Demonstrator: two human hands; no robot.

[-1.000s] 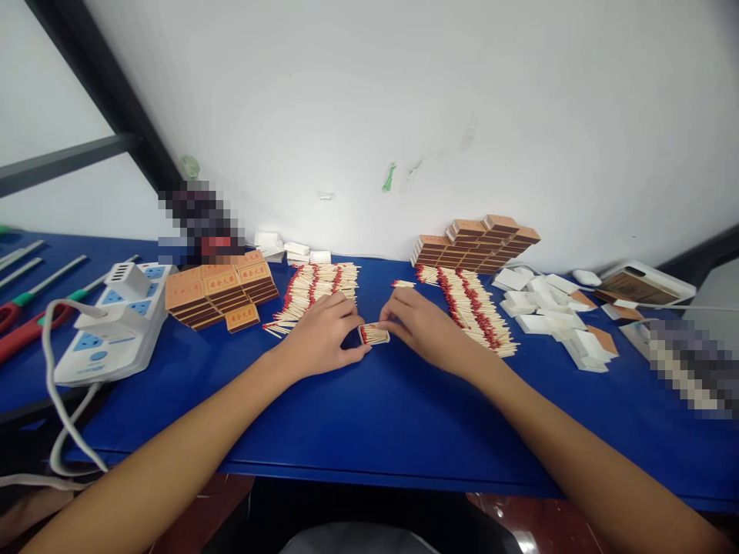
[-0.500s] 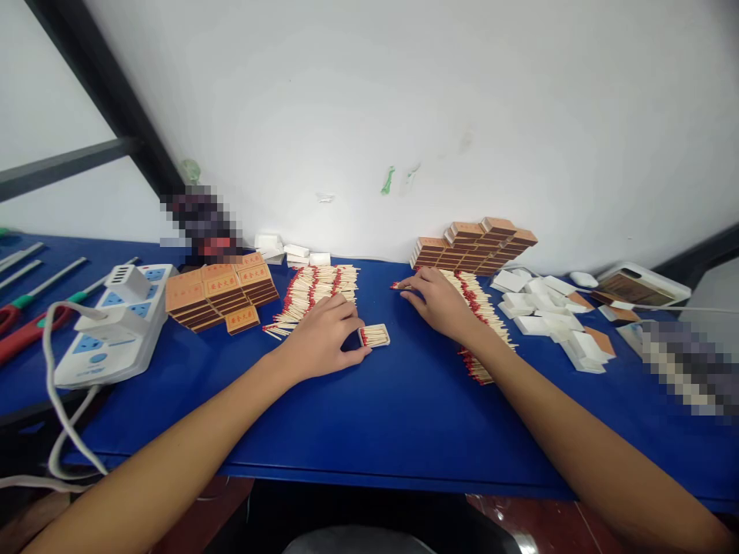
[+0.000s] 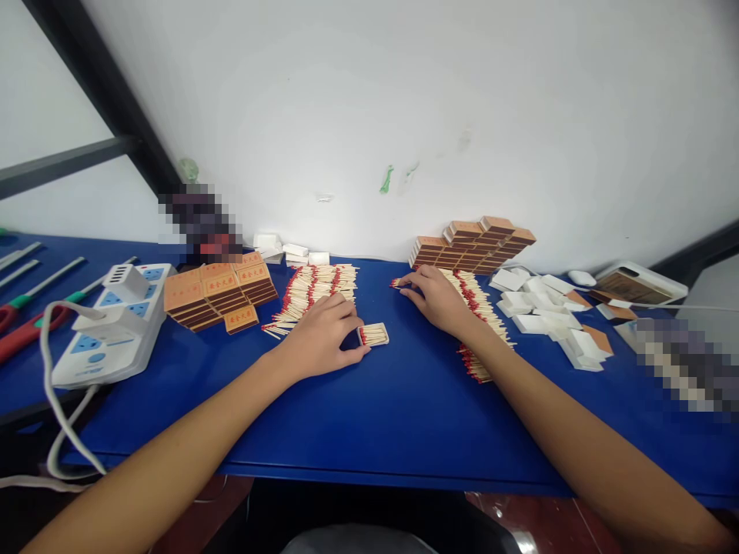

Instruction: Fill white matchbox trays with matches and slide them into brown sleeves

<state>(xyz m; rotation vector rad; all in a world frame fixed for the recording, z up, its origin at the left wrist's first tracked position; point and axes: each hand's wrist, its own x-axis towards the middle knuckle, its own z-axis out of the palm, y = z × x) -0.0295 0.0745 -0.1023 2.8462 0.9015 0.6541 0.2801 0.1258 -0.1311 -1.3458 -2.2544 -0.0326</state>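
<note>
A white matchbox tray (image 3: 375, 335) with red-headed matches in it lies on the blue table. My left hand (image 3: 324, 335) grips its left end, the thumb at the near side and the fingers at the far side. To the right, my right hand (image 3: 434, 296) is closed with its fingertips round a few matches (image 3: 396, 283), whose red heads stick out to the left. Under and beside my right wrist spreads a long pile of loose matches (image 3: 478, 368). Another match pile (image 3: 317, 285) lies beyond my left hand, partly hidden by it.
Stacked orange matchboxes stand at left (image 3: 222, 288) and against the wall (image 3: 473, 245). White empty trays (image 3: 546, 304) lie scattered at right, with more white trays (image 3: 269, 245) at the back left. A power strip (image 3: 124, 331) with cables and red-handled tools (image 3: 35, 331) occupy the far left.
Both hands hold nearly the same places as before. The whole view has shifted very slightly; the matchbox tray and the match piles look unchanged.
</note>
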